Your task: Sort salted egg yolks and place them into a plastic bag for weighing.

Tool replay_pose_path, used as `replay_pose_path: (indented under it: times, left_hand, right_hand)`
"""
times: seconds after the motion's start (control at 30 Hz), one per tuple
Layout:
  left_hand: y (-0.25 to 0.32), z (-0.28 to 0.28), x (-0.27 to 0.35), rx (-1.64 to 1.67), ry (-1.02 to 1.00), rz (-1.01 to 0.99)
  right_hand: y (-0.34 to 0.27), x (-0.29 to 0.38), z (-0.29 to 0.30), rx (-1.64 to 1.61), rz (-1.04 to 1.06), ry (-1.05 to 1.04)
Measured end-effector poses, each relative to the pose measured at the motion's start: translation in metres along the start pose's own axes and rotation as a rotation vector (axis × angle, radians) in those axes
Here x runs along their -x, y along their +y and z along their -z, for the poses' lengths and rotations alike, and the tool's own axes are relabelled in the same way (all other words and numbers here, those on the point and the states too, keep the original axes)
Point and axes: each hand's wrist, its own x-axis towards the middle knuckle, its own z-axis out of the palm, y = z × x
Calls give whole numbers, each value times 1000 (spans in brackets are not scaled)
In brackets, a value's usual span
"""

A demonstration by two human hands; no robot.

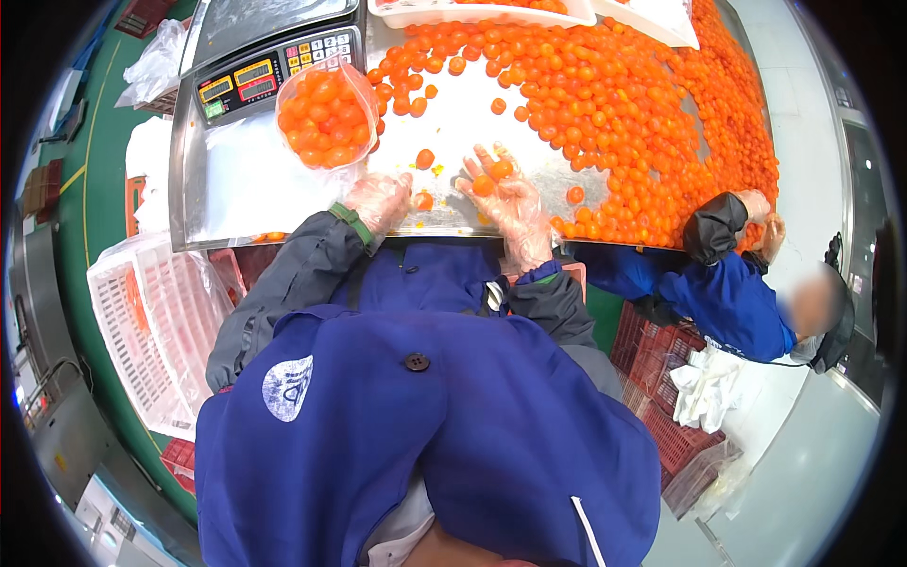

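Observation:
My right hand (514, 202), in a clear plastic glove, is turned palm up above the steel table (453, 124). Two orange balls, apparently salted egg yolks (483, 186), rest on its spread fingers. My left hand (380, 203), gloved the same way, is curled at the table's near edge. Beside its fingertips lies a single yolk (424, 200); whether they touch it cannot be told. Just beyond that hand stands a clear plastic bag (327, 117) full of yolks. Another loose yolk (424, 159) lies between the hands.
A digital scale (276, 74) stands behind the bag. Massed yolks (602, 113) cover the table's right side, with white trays (489, 13) at the far edge. A co-worker (737, 305) works at right. A white plastic crate (152, 333) and red crates (655, 361) flank me.

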Motion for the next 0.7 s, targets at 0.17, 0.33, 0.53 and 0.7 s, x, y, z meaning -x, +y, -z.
replay_pose_path:
  times: [0.17, 0.33, 0.53, 0.7]
  left_hand:
    - [9, 12, 6, 186, 135, -40]
    - [16, -6, -6, 111, 90, -170]
    - [21, -18, -14, -22, 133, -229]
    - [22, 21, -10, 1497, -119, 331]
  right_hand:
    - [1, 5, 6, -191, -40, -165]
    - [-33, -7, 12, 1087, 109, 336]
    - [-105, -74, -12, 1661, 765, 318]
    - [-100, -97, -6, 2337, 775, 277]
